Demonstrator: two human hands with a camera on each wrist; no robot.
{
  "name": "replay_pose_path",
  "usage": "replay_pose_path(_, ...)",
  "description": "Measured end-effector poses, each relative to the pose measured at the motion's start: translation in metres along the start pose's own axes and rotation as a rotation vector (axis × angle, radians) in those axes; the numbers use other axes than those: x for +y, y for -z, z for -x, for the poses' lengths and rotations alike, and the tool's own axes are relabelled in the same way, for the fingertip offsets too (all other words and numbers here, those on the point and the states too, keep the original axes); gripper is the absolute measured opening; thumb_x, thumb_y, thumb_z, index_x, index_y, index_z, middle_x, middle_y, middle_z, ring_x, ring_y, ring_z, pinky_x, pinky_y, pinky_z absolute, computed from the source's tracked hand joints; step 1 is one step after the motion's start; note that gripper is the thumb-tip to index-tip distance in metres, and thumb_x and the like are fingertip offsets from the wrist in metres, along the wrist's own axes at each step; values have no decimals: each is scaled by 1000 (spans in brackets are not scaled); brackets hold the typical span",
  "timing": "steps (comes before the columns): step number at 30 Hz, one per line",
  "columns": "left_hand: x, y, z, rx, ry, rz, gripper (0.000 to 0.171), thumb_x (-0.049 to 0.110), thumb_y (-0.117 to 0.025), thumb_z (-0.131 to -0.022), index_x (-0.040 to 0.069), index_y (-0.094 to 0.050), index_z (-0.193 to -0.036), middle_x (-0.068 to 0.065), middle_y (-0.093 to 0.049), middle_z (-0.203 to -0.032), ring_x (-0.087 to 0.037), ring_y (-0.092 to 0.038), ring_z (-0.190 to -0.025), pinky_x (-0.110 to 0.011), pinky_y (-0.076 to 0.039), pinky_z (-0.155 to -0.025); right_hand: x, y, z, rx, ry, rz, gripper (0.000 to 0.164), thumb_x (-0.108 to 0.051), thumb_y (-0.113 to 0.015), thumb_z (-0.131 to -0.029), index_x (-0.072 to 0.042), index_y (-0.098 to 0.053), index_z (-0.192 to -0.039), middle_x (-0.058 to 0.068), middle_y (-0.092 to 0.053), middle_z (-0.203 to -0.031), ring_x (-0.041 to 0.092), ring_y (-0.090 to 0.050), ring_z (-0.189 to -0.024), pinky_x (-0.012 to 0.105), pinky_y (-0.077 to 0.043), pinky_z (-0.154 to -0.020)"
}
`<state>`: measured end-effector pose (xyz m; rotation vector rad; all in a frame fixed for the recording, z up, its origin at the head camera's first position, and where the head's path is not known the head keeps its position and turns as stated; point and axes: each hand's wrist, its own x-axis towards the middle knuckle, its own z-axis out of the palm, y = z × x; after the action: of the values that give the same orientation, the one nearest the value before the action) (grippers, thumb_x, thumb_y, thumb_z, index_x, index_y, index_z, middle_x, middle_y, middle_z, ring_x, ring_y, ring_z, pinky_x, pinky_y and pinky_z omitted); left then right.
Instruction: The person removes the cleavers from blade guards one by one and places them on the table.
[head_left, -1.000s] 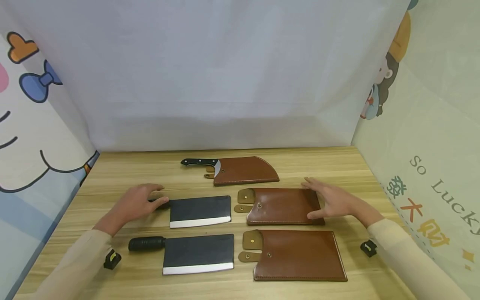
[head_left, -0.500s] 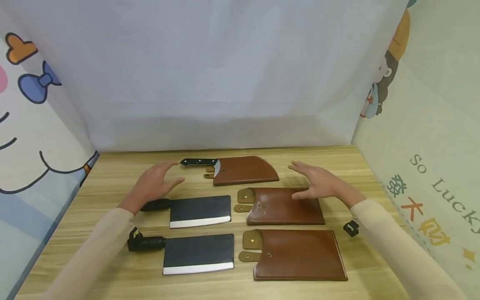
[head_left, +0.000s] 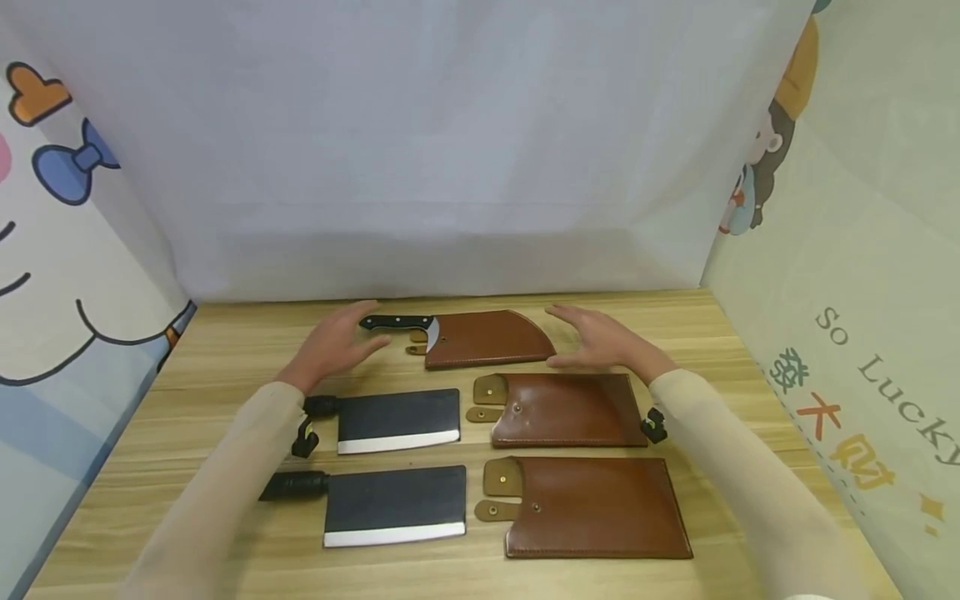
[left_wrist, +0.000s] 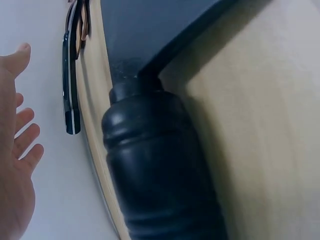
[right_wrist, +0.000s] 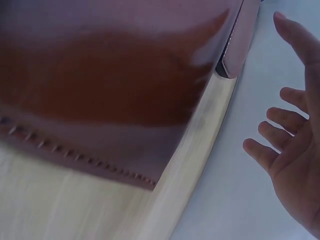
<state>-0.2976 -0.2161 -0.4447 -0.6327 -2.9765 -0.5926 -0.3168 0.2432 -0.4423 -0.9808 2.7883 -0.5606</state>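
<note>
At the back of the table a cleaver in a brown leather sheath (head_left: 487, 337) lies with its black riveted handle (head_left: 397, 322) pointing left. My left hand (head_left: 330, 343) is at the end of that handle, thumb and fingers apart and nothing in its grasp. Fingers spread, my right hand (head_left: 600, 340) is beside the sheath's right end, holding nothing. Below the left forearm the dark cleaver of the middle row (head_left: 397, 419) shows its blade; its ridged black handle (left_wrist: 160, 165) fills the left wrist view. Under the right hand's wrist lies an empty-looking brown sheath (head_left: 570, 408), large in the right wrist view.
In the front row lie another bare cleaver (head_left: 395, 504), its handle partly behind the left sleeve, and a brown sheath (head_left: 600, 508) with snap straps. A white cloth (head_left: 450, 150) hangs behind the wooden table (head_left: 405, 575); printed panels stand at both sides.
Both hands have moved away from the middle-row cleaver and sheath, toward the back and inward, to either side of the sheathed cleaver. The knives and sheaths have stayed in place.
</note>
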Motion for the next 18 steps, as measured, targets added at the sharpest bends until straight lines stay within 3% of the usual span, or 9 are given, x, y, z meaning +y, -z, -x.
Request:
replay_pose_path(11, -9, -8, -23, -91, 68, 26, 75, 44, -66, -100, 0, -41, -154, -26, -42, -155, -47, -39, -143, -64, -31, -116, 1, -17, -33, -33, -6, -40, 100, -52, -80, -86, 0, -34, -158, 24, -36, -161, 43, -36, -147, 57, -32, -120)
replay_pose_path(18, -10, -15, -28, -102, 86, 47, 73, 43, -67, -100, -4, -45, -151, -28, -46, -152, -48, -44, -139, -63, -35, -115, 2, -25, -47, -59, -36, -54, 106, -51, -83, -82, 0, -32, -159, 23, -35, -162, 42, -35, -148, 54, -29, -122)
